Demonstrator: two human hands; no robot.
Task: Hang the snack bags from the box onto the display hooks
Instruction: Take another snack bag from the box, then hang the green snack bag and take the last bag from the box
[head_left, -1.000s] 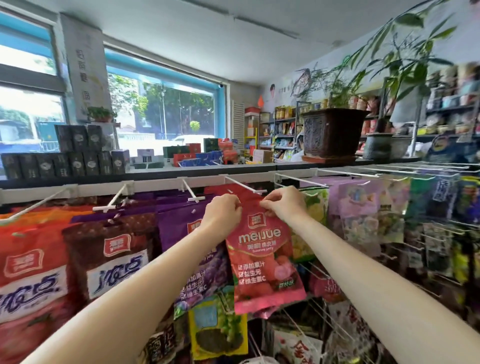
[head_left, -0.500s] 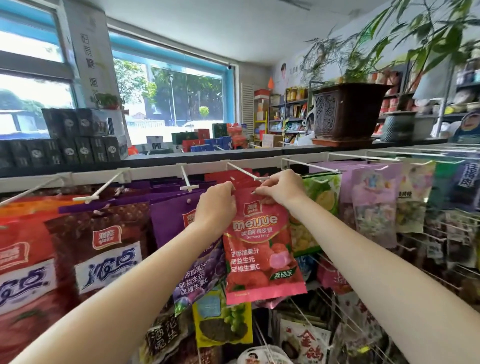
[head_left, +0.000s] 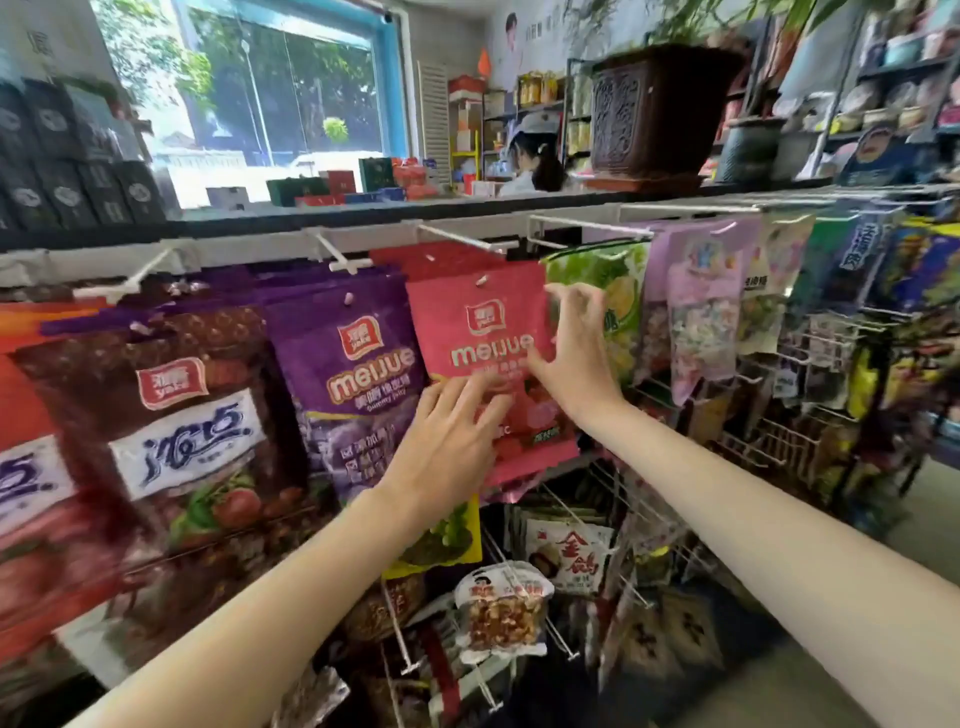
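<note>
A: Where is the snack bag sitting at this moment?

B: The pink meijue gummy bag (head_left: 480, 338) is hanging at the front of its row on the white display hook (head_left: 460, 238), between the purple meijue bag (head_left: 358, 364) and the green lime bag (head_left: 608, 291). The hook seems to be passing through the hole near its top edge, though the blur is making that hard to confirm.

A: And the hands?

B: The left hand (head_left: 441, 441) is lying flat on the lower front of the pink bag, fingers spread and straight, holding nothing. The right hand (head_left: 576, 353) is touching the bag's right edge with loose, open fingers, also holding nothing. I am judging this as smoothing the bag into line.

A: What is threatening to go wrong?

B: If the left hand is pressing upward while it is smoothing, the bag could be riding forward along the hook and slipping off the tip. The right hand is also working just beside the green lime bag, so a sideways nudge could be setting that one swinging or twisting it askew. Pushing too hard on the front could be crumpling the pink bags behind it.

A: And the box?

B: It is not showing in this view, so I cannot tell how many bags are remaining.
</note>
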